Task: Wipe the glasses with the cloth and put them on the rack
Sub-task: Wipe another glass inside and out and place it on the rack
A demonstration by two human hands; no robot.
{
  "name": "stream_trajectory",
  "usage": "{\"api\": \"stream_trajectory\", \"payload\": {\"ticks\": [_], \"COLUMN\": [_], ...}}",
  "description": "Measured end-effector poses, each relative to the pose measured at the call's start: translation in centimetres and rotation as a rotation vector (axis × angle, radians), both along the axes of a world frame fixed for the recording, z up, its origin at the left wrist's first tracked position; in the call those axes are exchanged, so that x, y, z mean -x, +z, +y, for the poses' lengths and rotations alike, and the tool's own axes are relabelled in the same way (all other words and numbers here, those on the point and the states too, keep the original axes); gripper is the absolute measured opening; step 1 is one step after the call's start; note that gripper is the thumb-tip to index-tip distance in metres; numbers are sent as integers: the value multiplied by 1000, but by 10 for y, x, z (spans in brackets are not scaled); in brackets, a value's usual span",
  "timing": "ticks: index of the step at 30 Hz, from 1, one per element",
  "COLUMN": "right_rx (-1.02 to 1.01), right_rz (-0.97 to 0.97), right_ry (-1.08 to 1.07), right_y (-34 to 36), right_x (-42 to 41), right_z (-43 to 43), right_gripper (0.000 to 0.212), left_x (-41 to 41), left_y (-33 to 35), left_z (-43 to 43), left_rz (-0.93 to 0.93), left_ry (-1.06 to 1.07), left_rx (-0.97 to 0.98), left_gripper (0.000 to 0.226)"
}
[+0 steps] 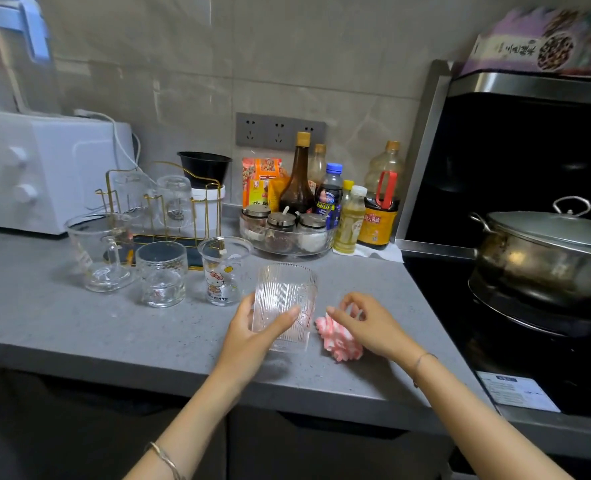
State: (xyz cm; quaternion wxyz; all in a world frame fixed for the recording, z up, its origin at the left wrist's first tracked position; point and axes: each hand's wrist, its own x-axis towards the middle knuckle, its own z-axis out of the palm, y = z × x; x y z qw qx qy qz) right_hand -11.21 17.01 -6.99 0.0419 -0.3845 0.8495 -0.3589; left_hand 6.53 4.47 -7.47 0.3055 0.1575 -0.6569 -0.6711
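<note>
My left hand (252, 327) grips a clear ribbed glass (285, 299) held upright just above the grey counter (79, 327). Right beside it, my right hand (367, 323) rests on a crumpled pink and white cloth (339, 339) lying on the counter, fingers curled over it. A gold wire rack (162, 206) stands at the back left with two glasses hung upside down on it. In front of the rack stand three more glasses: a handled one (100, 251), a patterned one (162, 273) and a cartoon-printed one (223, 270).
A white microwave (44, 171) fills the back left. A clear tray of spice jars (287, 233) and several sauce bottles (379, 209) line the wall. To the right is a black stove with a lidded steel pot (547, 254). The counter's front edge runs below my wrists.
</note>
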Motion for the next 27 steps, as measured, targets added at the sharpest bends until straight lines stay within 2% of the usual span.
{"api": "stream_trajectory", "payload": {"ticks": [1,4,6,9,13,16,19,21,23,25,27], "right_rx": [-33,-154,-175,-134,26,-6,1,8,-28,-102,-167], "right_rz": [-12,-79,-58,-56,-167,-235,-407,-455,-507,-571,-549], "right_ry": [29,51,32,4,-118,-200,-241,-257,-210,-135,-102], "right_y": [0,2,1,2,3,3,7,12,16,18,21], "right_x": [-2,-3,-1,-1,7,19,27,30,34,37,32], "right_z": [-2,-8,-10,-9,-3,5,12,19,27,33,36], "right_gripper": [25,39,37,36,40,32,28,27,22,34,21], "left_x": [1,3,2,0,1,3,5,7,10,12,14], "left_y": [1,1,1,1,-2,-3,-1,0,0,-2,-3], "left_z": [1,3,4,1,-3,-3,-2,0,1,2,4], "left_rz": [-2,-10,-10,-21,-44,-52,-54,-41,-32,-27,-31], "left_ry": [-4,-16,-19,-16,-14,-25,-34,-40,-47,-56,-62], "left_rx": [-2,-7,-12,-4,3,0,0,-11,-31,-56,-74], "left_gripper": [64,62,61,61,70,65,62,59,57,59,61]}}
